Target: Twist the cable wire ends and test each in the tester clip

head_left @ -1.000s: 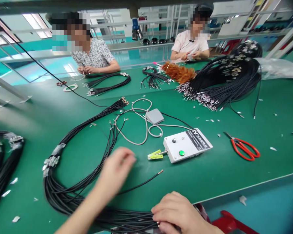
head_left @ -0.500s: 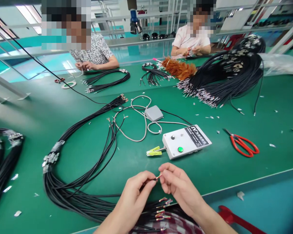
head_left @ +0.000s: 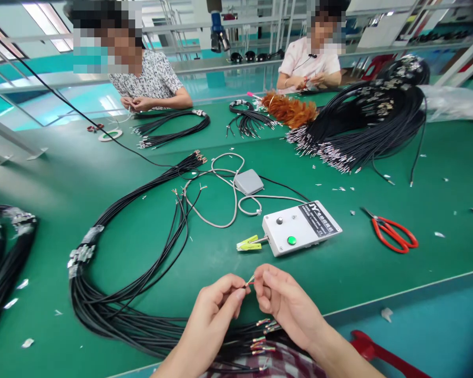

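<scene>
My left hand [head_left: 216,307] and my right hand [head_left: 280,299] meet near the table's front edge, both pinching the stripped end of one black cable [head_left: 250,282]; thin coloured wires show between the fingertips. Below the hands lie more cable ends with coloured wires [head_left: 262,341]. They belong to a large looped bundle of black cables [head_left: 114,310] at the left. Just beyond my hands sits a white test box [head_left: 301,227] with a green button and a yellow-green clip [head_left: 249,243].
Red scissors [head_left: 394,233] lie to the right. A grey pedal [head_left: 248,181] with grey cord sits behind the box. A big pile of black cables [head_left: 370,121] fills the far right. Two other people work across the green table [head_left: 418,184]. A feather duster [head_left: 289,111] lies between them.
My left hand came back from the cable loop and my right hand rose from the bundle. Both now pinch the same cable end, shifted slightly left in the last half second.
</scene>
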`<state>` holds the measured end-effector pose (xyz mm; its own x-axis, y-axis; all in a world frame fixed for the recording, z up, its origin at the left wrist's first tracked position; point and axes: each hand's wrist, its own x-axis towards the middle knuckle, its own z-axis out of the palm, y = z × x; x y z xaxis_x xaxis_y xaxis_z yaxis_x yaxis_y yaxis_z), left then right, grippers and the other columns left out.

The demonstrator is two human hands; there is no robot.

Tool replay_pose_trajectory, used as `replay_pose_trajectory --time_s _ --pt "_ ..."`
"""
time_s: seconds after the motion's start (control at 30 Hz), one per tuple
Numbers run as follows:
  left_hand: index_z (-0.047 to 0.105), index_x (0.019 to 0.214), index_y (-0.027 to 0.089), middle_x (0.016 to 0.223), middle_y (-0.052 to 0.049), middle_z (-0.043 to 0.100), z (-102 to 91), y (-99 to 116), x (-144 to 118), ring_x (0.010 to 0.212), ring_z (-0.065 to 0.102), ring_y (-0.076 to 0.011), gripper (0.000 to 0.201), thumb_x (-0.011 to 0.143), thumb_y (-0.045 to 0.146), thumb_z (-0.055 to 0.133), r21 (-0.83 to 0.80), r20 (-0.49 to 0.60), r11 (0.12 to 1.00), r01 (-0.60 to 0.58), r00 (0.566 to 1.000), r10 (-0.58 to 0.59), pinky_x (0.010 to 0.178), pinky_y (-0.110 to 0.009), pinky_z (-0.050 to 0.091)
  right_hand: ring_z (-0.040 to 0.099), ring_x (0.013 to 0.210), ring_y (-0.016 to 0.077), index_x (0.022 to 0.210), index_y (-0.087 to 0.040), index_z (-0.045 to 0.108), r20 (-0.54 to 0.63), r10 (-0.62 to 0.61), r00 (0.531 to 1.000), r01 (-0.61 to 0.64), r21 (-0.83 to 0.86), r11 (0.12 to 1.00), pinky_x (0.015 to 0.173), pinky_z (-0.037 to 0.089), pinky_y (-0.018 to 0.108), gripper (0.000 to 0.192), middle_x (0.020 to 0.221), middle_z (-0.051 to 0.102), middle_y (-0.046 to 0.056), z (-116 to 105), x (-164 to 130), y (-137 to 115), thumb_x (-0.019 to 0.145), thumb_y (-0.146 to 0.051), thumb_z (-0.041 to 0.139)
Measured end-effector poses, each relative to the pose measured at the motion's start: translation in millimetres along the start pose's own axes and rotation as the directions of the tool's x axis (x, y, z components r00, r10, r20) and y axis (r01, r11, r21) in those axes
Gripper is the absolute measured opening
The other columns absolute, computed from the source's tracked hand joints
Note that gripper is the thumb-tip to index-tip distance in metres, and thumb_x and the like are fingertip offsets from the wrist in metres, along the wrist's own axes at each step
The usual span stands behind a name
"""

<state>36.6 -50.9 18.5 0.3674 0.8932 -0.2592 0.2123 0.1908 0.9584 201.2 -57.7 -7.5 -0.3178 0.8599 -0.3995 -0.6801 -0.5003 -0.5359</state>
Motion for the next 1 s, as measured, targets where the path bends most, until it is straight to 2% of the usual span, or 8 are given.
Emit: replay_pose_trajectory --time_s 0.17,0.5,0.6,0.73,0.9,1.0 --pt "0.061 0.079 0.016 0.059 0.003 0.045 -0.5 3 0 0.056 0.04 -0.0126 0.029 0.092 0.04 0.05 0.028 -0.004 0.999 -0.023 1.0 0.023 0.055 -0.024 0.032 0.044 0.048 0.0039 0.083 -0.015 0.065 0.006 -0.006 1.0 0.006 -0.074 0.997 0.049 0.032 0.018 0.027 0.06 0.056 -0.005 2 6 -2 0.072 -0.032 0.081" --pt "0.063 0.079 0.017 0.061 0.003 0.045 0.0 2 -1 0.059 0.04 -0.0135 0.03 0.093 0.04 0.049 0.091 0.001 0.996 -0.021 1.0 0.021 0.057 -0.024 0.033 0.043 0.049 0.0042 0.084 -0.015 0.065 -0.001 -0.002 1.0 0.001 -0.078 0.997 0.05 0.032 0.018 0.027 0.059 0.054 -0.005 0 6 -6 0.069 -0.03 0.083" --pt "0.063 0.077 0.017 0.059 0.003 0.045 0.0 0 1 0.056 0.039 -0.0128 0.032 0.091 0.045 0.053 0.036 -0.019 0.999 -0.006 1.0 0.007 0.054 -0.024 0.032 0.041 0.047 0.0036 0.081 -0.015 0.064 -0.004 0.031 1.0 -0.031 -0.076 0.997 0.049 0.031 0.018 0.029 0.057 0.052 -0.006 0 5 0 0.067 -0.031 0.084" --pt "0.063 0.08 0.015 0.055 0.004 0.044 -0.3 -4 3 0.052 0.036 -0.0109 0.04 0.084 0.055 0.06 -0.117 -0.019 0.991 0.059 0.998 -0.062 0.047 -0.021 0.027 0.04 0.046 0.0032 0.081 -0.015 0.064 -0.005 0.083 0.997 -0.083 -0.078 0.993 0.048 0.028 0.017 0.031 0.056 0.051 -0.007 -2 2 7 0.066 -0.032 0.085" --pt "0.062 0.078 0.015 0.054 0.004 0.046 -0.9 -1 4 0.05 0.033 -0.0087 0.047 0.077 0.061 0.066 -0.203 0.014 0.97 0.136 0.991 -0.136 0.044 -0.019 0.021 0.043 0.05 0.004 0.083 -0.014 0.065 0.001 0.02 1.0 -0.02 -0.089 0.996 0.051 0.032 0.017 0.029 0.062 0.055 -0.004 -4 2 3 0.074 -0.037 0.08" --pt "0.062 0.079 0.015 0.053 0.004 0.045 -0.3 1 5 0.048 0.032 -0.0082 0.047 0.076 0.062 0.066 -0.203 0.015 0.968 0.145 0.989 -0.145 0.042 -0.019 0.02 0.044 0.05 0.0046 0.082 -0.015 0.065 -0.001 -0.037 0.999 0.036 -0.168 0.985 0.051 0.033 0.018 0.03 0.063 0.056 -0.004 -2 3 1 0.075 -0.041 0.078"
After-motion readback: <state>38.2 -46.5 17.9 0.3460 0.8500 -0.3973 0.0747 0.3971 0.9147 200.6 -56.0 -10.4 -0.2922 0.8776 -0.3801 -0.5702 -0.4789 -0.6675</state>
